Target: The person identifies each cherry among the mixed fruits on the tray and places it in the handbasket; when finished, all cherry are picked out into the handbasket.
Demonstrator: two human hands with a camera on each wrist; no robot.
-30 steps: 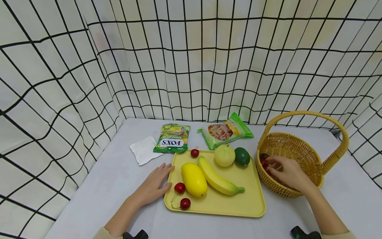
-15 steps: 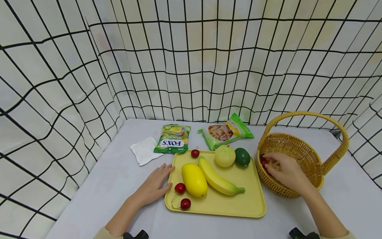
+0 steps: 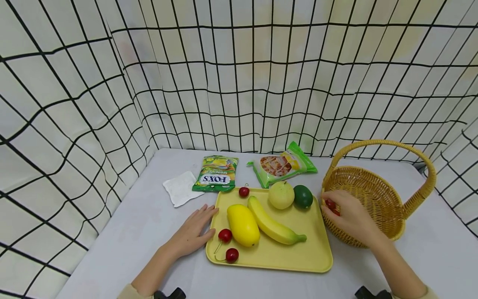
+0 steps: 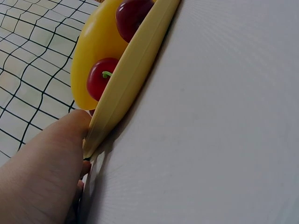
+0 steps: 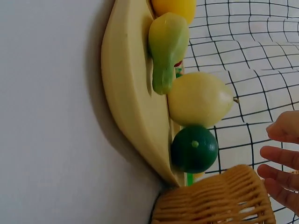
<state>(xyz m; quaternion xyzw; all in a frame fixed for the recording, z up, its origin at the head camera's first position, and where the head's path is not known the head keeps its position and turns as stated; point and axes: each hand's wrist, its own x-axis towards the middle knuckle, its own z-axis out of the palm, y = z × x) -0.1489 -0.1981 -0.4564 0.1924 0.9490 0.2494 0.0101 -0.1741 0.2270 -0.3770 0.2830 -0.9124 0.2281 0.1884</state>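
Observation:
My left hand (image 3: 192, 234) rests on the table with its fingertips and thumb at the left rim of a yellow tray (image 3: 284, 261). On the tray lie a yellow mango (image 3: 242, 224), a banana (image 3: 274, 224), a pale round pear-like fruit (image 3: 281, 195), a dark green lime-like fruit (image 3: 303, 196) and two cherries (image 3: 225, 235). Another cherry (image 3: 244, 191) sits at the back edge. Over the left side of a wicker basket (image 3: 373, 187) is my right hand (image 3: 347, 216); red cherries (image 3: 330, 204) show between thumb and fingers. The right wrist view shows its fingers (image 5: 280, 156) apart, gripping nothing visible.
Behind the tray lie a green FOX'S candy bag (image 3: 215, 173), a white tissue (image 3: 181, 189) and a green snack packet (image 3: 280, 165). The basket's tall arched handle (image 3: 381, 142) rises over it. Black-grid netting over white cloth encloses the table's back and sides.
My right hand has shifted left within the basket toward its left rim, near the tray, while the cherries stay in the basket. The left hand and tray have not moved.

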